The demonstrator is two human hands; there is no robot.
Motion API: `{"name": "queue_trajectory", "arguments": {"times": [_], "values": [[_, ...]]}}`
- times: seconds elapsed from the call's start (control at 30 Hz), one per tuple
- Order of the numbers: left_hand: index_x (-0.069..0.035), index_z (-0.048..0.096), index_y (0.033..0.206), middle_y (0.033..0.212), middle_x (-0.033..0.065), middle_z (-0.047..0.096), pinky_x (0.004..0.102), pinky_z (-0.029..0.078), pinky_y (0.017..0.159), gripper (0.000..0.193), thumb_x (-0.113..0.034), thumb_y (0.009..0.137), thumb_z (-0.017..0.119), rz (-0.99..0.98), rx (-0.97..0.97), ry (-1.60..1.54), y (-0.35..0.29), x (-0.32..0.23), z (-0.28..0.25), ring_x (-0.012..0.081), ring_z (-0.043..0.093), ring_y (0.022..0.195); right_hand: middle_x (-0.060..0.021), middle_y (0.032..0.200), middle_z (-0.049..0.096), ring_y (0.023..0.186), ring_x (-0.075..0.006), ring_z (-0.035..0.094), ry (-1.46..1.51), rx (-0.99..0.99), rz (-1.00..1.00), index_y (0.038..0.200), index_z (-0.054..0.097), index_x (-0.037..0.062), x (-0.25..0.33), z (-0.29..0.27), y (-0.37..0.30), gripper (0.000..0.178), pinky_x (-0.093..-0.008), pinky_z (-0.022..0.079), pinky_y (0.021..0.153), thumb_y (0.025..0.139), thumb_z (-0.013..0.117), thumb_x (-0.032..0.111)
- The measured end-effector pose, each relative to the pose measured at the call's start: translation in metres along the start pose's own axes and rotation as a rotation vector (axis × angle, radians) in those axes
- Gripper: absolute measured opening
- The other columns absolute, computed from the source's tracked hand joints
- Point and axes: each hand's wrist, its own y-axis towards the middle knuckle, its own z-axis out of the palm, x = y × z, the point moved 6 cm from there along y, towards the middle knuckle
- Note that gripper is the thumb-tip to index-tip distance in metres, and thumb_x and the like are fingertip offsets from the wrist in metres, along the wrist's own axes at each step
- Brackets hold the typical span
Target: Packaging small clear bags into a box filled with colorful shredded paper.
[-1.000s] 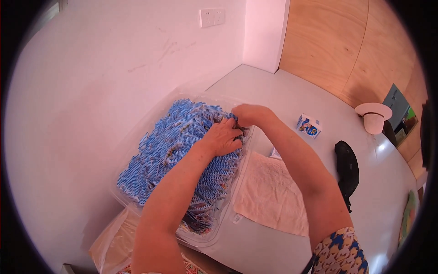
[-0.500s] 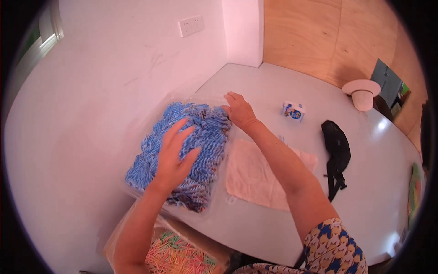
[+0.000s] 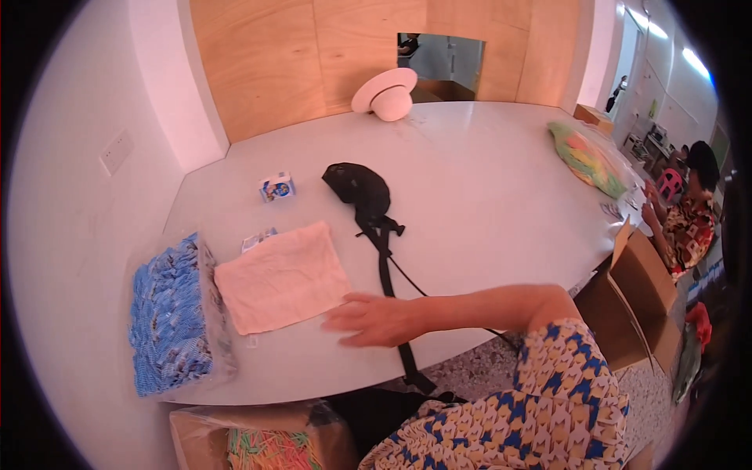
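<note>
My right hand (image 3: 374,319) hovers at the near right corner of a pink cloth (image 3: 282,278), holding nothing. Its fingers stretch out to the left, a little blurred. My left hand is out of view. Left of the cloth, a clear plastic container (image 3: 223,345) holds a heap of blue-and-white striped pieces (image 3: 168,317), whose kind I cannot make out. Below the table's near edge, a plastic-lined cardboard box (image 3: 196,439) contains many thin sticks (image 3: 270,450) in pink, yellow and green.
On the table (image 3: 470,211) lie a black waist bag (image 3: 364,192) with trailing straps, a small blue-and-white box (image 3: 277,187), a pale hat (image 3: 388,95) and a bag of colourful pieces (image 3: 583,160). An open carton (image 3: 634,290) stands right; beyond it sits another person (image 3: 689,219).
The view has swung to the right. My right hand has left the container's far edge and come back toward me beside the cloth. My left hand, earlier over the blue pieces, has gone from view.
</note>
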Motion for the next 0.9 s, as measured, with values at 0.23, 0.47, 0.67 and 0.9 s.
{"name": "queue_trajectory", "arguments": {"times": [0.23,0.47,0.67,0.9], "values": [[-0.001,0.064,0.1,0.108,0.022,0.06,0.0411,0.05,0.073,0.017,0.001,0.083,0.065,0.284,-0.213,-0.222,-0.005,-0.061,-0.002,0.0376,0.059,0.093,-0.0173,0.142,0.036,0.132,-0.0362,0.032,-0.739,-0.23,0.971,0.13,0.051,0.0123,-0.029,-0.127,-0.291,0.071,-0.0474,0.031,0.103,0.065,0.077,0.016],[-0.003,0.064,0.102,0.111,0.0215,0.059,0.0399,0.048,0.079,0.022,0.001,0.081,0.063,0.304,-0.196,-0.145,-0.024,-0.039,0.015,0.0356,0.058,0.098,-0.0155,0.117,0.06,0.111,-0.0317,0.055,-0.82,-0.308,1.62,0.118,0.058,0.0052,-0.011,-0.178,-0.461,0.047,-0.0415,0.044,0.085,0.075,0.072,0.019],[-0.005,0.064,0.097,0.116,0.0187,0.058,0.0387,0.045,0.078,0.022,0.004,0.077,0.063,0.102,-0.08,-0.092,-0.021,-0.022,0.037,0.0332,0.055,0.096,-0.0056,0.056,0.057,0.057,-0.0127,0.055,0.163,-0.784,1.336,0.062,0.058,-0.0014,0.01,-0.058,-0.36,0.033,-0.0316,0.044,0.054,0.086,0.064,0.02],[-0.004,0.064,0.097,0.114,0.015,0.059,0.0362,0.047,0.088,0.019,0.005,0.08,0.061,-0.006,-0.193,-0.074,-0.032,-0.005,0.034,0.0293,0.056,0.107,0.0056,0.053,0.042,0.051,-0.0048,0.038,0.029,-0.53,1.115,0.057,0.05,0.0042,0.016,0.002,-0.346,0.042,-0.0239,0.03,0.047,0.093,0.057,0.024]]}}
